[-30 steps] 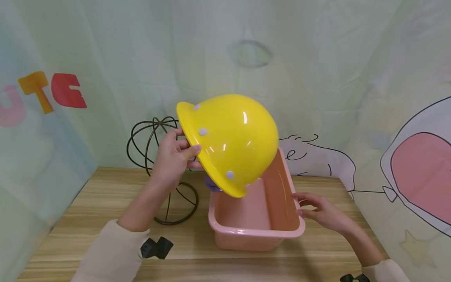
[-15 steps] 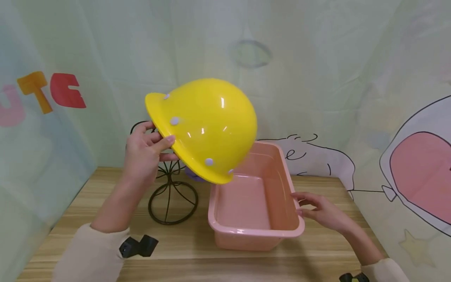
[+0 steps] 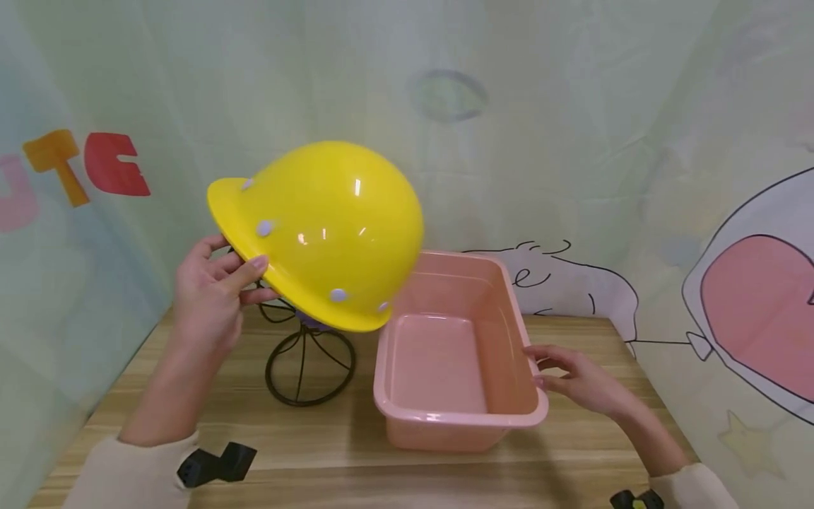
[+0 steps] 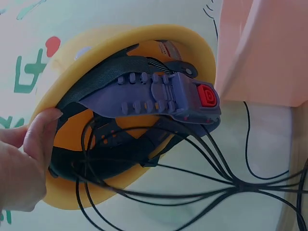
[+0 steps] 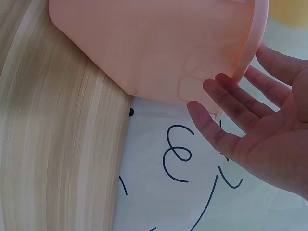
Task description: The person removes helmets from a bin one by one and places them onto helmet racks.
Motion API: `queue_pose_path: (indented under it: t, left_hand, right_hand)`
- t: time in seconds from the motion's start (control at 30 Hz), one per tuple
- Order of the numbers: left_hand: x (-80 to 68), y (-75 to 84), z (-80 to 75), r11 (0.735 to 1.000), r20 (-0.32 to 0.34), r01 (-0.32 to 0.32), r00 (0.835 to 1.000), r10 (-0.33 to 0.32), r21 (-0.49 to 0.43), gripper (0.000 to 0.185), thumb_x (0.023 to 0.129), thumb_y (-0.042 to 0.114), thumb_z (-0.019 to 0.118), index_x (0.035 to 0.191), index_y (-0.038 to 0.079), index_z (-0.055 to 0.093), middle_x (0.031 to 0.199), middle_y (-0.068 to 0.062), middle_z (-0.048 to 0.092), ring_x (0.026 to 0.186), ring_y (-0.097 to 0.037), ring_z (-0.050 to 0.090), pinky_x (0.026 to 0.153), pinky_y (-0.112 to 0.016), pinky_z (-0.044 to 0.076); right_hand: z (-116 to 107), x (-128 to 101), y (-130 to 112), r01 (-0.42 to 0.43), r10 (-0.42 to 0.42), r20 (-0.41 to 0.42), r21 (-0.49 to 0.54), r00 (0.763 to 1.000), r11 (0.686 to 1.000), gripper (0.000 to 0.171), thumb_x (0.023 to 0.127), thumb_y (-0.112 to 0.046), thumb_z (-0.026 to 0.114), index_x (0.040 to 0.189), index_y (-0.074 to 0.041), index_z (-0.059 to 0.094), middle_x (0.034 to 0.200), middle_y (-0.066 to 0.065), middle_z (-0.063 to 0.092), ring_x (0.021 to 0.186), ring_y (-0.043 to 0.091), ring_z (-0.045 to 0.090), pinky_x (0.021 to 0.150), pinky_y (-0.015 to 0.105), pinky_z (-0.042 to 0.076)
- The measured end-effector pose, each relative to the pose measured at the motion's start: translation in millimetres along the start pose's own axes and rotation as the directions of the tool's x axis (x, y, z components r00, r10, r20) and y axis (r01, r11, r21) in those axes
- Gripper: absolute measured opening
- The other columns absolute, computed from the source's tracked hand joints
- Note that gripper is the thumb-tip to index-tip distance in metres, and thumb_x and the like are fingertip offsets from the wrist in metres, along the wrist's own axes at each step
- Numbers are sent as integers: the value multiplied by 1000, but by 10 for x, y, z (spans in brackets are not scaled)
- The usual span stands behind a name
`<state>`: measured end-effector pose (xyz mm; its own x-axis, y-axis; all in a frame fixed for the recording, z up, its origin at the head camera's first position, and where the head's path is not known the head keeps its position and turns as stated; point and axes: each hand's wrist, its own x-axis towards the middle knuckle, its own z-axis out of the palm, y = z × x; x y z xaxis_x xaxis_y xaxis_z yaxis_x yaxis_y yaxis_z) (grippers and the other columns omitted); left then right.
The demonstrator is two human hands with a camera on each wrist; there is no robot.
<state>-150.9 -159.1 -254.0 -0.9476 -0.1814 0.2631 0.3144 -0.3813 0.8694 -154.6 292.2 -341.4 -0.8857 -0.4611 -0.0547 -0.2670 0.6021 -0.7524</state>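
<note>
Gripping the yellow helmet (image 3: 331, 226) by left brim edge (image 3: 220, 201) with left hand (image 3: 206, 290), close to the wire stand (image 3: 302, 364); across narrow worktop (image 3: 365, 382) gap, touching right rim (image 3: 518, 311) of the pink tub (image 3: 439, 364) with relaxed right hand (image 3: 575, 378).

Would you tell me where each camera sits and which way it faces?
Head: on the head, facing forward and down at the yellow helmet, pink tub and wire stand; left hand, right hand and forearms show.
Left wrist: on that wrist, facing the helmet's inside; left hand shows.
Right wrist: on that wrist, facing the tub's outer wall; right hand shows.
Head and left wrist share helmet, tub, stand.
</note>
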Motion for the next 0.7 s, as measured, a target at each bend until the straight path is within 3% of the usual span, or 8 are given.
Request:
queue_pose_path:
  t: [0.33,0.5,0.7]
  left_hand:
    - [-38,-55,-247,995,-45,-11,999,6,-104,41,81,-6,65,112,2,39,90,-7,70,76,-18,69,52,-28,55]
    - [-87,-88,-350,997,-69,-4,998,-1,-80,43,81,-3,67,113,3,39,90,-6,70,74,-17,69,53,-28,55]
    - [-120,-123,-455,990,-44,-8,999,2,-143,45,81,-5,65,115,1,37,91,-10,69,71,-19,69,53,-29,55]
  right_hand:
    - [3,10,-13,-6,6,-2,-10,1000,1000,47,89,-17,63,131,1,49,127,22,51,109,36,52,79,33,53]
    - [7,11,-13,0,0,0,-13,1000,1000,47,89,-17,63,131,1,49,127,21,51,109,36,52,79,31,53]
    - [13,8,-19,8,-8,-5,-16,1000,1000,47,89,-15,63,131,1,49,127,21,51,109,36,53,79,30,52]
